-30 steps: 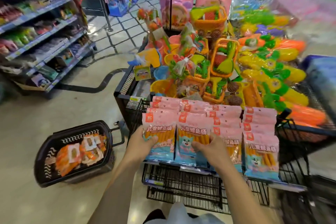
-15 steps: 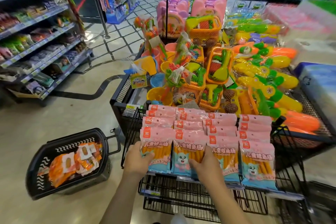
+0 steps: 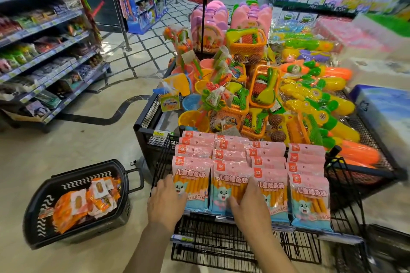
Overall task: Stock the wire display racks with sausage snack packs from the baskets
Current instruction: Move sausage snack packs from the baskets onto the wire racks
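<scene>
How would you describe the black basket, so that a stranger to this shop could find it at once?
Find the black wire rack holding rows of pink sausage packs. On the floor to its left stands a black basket with white zigzag marks inside its rim. It is the only container here filled with orange packs.

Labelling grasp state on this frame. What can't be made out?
Head view only:
- left hand and right hand: their backs hide the palm side, so it is unclear whether they grip or press flat on the front sausage packs.
- rear packs: overlapped, only top strips show.
- orange packs in the floor basket: print too small.
</scene>
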